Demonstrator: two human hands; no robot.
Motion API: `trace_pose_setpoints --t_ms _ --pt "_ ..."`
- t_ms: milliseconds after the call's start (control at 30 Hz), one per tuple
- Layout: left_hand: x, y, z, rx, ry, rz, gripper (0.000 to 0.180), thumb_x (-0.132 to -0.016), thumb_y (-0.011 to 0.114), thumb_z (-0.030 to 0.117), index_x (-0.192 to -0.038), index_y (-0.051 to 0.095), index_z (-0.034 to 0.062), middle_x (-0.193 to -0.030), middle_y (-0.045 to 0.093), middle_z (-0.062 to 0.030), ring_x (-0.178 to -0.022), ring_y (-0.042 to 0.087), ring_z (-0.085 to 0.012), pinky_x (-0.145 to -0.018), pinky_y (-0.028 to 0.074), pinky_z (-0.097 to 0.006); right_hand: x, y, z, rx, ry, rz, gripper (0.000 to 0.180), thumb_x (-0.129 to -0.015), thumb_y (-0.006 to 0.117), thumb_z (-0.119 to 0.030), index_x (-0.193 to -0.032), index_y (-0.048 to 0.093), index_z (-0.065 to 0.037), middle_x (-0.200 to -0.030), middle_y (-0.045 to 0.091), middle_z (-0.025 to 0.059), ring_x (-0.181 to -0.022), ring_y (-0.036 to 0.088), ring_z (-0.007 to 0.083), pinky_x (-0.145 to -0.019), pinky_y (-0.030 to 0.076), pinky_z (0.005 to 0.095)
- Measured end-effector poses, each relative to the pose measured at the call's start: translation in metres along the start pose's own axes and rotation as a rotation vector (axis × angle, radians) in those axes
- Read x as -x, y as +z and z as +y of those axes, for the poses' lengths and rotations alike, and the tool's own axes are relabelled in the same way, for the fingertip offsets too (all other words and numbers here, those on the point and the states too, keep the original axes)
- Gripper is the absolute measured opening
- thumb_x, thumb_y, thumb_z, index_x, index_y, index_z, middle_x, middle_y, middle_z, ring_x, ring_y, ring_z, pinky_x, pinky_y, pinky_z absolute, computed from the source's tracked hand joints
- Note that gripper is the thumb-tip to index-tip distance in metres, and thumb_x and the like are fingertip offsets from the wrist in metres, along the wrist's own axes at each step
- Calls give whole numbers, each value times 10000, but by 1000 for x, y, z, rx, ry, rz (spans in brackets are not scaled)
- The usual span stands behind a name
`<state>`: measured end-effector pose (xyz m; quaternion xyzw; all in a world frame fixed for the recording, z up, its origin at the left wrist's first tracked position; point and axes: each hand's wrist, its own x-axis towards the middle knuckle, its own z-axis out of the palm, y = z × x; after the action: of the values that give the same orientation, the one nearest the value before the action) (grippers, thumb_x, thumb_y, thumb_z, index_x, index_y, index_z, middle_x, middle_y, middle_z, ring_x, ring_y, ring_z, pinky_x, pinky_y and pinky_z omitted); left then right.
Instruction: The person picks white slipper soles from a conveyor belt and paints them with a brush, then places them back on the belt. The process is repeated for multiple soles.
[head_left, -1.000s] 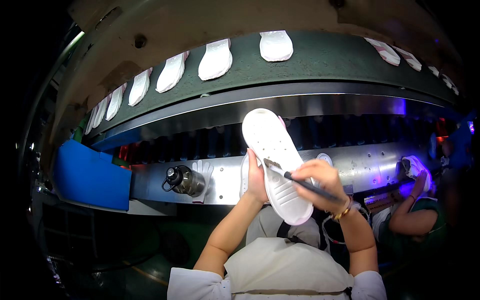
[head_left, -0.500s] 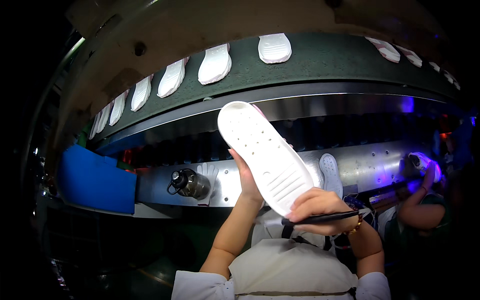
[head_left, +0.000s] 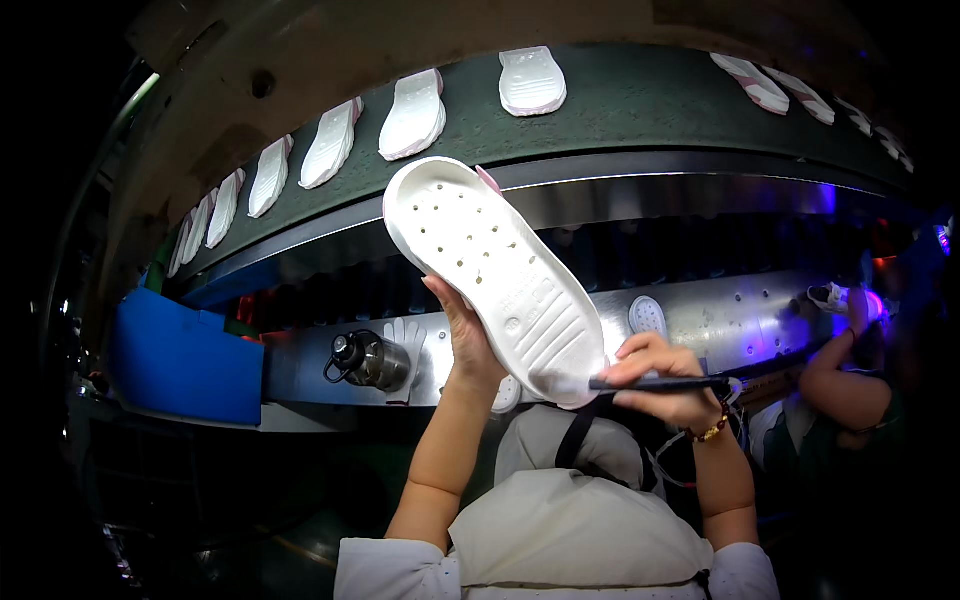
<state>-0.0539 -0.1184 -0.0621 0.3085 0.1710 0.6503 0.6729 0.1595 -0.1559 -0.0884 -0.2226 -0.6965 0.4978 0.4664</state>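
Note:
A white shoe sole (head_left: 500, 290) is held up in front of me, tilted, its small holes at the upper end and its ridges at the lower. A bit of pink shows past its upper right edge. My left hand (head_left: 468, 335) grips the sole along its left side, some of its fingers hidden behind it. In my right hand (head_left: 668, 388) is a slim black pen-like tool (head_left: 655, 384), pinched between thumb and fingers. The tool's tip meets the lower right rim of the sole; whether it presses there I cannot tell.
Beyond runs a dark green conveyor belt (head_left: 620, 95) carrying several white soles (head_left: 413, 115). On the metal ledge (head_left: 755, 315) lie a dark bottle (head_left: 370, 360), a pale glove (head_left: 408, 345) and another sole (head_left: 647, 316). A blue box (head_left: 185, 360) is left; a co-worker's arm (head_left: 840, 380) is right.
The sole has risen and shifted left, showing more of its ridged end. My right hand, still pinching the black tool, has moved slightly up, its fingers now clear of the sole's face.

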Motion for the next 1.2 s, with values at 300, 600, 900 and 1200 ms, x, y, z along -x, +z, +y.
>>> trace_pose_setpoints --t_ms 300,600,900,1200 --pt "15 17 -6 -41 -152 -40 850 -700 254 714 -1296 202 110 -1249 367 -119 -1104 413 -286 -922 339 -459 1 13 9 -848 95 223 176 -671 557 74 -843 548 40 -908 563 171 -862 554 219 -819 424 309" --pt "21 12 -20 54 -209 -95 715 -748 385 525 -1237 288 13 -1176 414 -186 -1012 481 -305 -864 389 -422 -9 2 -11 -477 -90 -178 216 -643 646 35 -854 609 10 -867 610 125 -797 558 163 -750 426 269" --pt "10 11 -5 -207 -505 -40 538 -778 412 340 -1171 380 -27 -1060 515 -174 -922 540 -232 -815 417 -326 -31 -35 -27 -106 -35 -365 163 -683 631 14 -843 599 13 -860 619 115 -818 596 184 -742 459 266" --pt "-4 19 13 -373 -942 -125 518 -781 460 349 -1136 413 -25 -995 532 -157 -856 555 -209 -728 455 -311 -23 -42 -28 -26 -32 -531 194 -645 657 17 -831 614 -12 -869 616 130 -833 599 221 -743 467 279"
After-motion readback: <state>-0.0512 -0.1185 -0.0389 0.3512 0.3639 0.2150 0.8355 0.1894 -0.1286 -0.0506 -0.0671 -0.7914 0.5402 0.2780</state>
